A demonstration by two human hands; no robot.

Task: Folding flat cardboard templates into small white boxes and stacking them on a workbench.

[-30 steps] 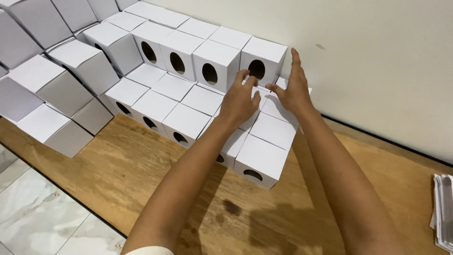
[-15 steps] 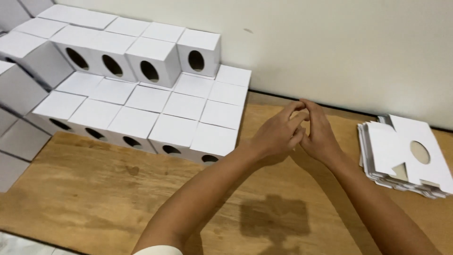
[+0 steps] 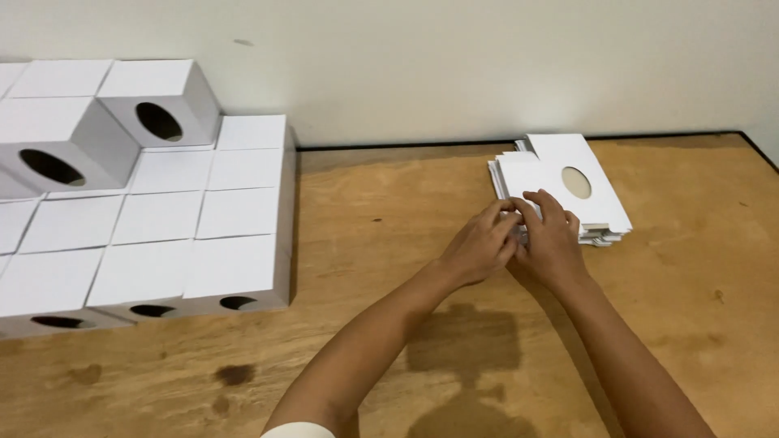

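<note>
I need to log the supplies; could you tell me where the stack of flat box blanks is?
The stack of flat box blanks lies at the wooden table's right rear by the wall, both hands at its near edge.

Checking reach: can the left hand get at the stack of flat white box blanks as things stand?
Probably yes. The left hand is already at the near edge of the stack of flat blanks, beside the right hand; nothing lies between.

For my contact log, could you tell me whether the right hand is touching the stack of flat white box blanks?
Touching. The head view shows the right hand with its fingertips resting on the near edge of the stack of flat box blanks.
</note>
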